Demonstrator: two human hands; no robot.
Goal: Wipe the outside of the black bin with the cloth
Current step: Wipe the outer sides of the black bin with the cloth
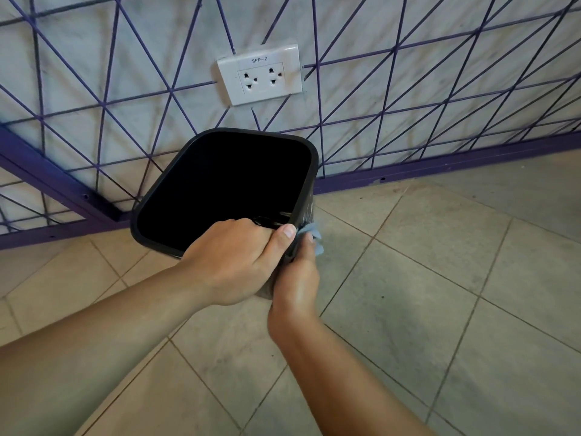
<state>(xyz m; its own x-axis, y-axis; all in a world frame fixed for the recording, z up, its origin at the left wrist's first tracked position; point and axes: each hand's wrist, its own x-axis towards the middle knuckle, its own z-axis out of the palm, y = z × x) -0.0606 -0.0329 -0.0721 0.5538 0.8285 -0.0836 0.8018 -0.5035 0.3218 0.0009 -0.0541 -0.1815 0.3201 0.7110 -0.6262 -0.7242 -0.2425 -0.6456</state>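
Observation:
A black bin [309, 171] with a rounded square mouth is held tilted above the tiled floor, its opening facing up toward me. My left hand [234, 259] grips the near rim, thumb along the outside and fingers curled over the edge. My right hand [295, 278] presses a pale blue cloth [316, 236] against the bin's outer right side near the front corner. Only a small fold of the cloth shows past my fingers. The bin's lower body is hidden behind my hands.
A white double wall socket [261, 75] labelled 8PP-2 sits on the wall just above the bin. The wall carries purple crossing lines and a purple skirting strip [440, 166]. Beige floor tiles [424, 294] spread to the right and below.

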